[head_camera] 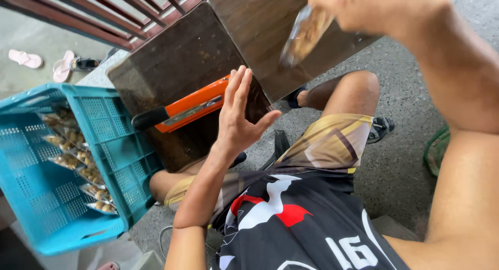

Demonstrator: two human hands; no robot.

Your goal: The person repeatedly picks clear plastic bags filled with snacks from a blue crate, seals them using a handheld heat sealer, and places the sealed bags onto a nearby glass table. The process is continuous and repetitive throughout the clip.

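My left hand (pixel 240 115) is held flat and empty, fingers apart, over the dark wooden table (pixel 171 67), just right of an orange and black heat sealer (pixel 182 111). My right hand (pixel 364 7) is raised at the top of the view, shut on a clear plastic bag of brown snacks (pixel 304 36), which is blurred. The bag hangs above a second dark wooden board (pixel 249 20).
A blue plastic crate (pixel 57 218) at the left holds a row of several filled snack bags (pixel 78 155). Pink sandals (pixel 44 62) lie on the floor by a railing. My bare knees and black sandals rest on the grey speckled floor (pixel 400 161).
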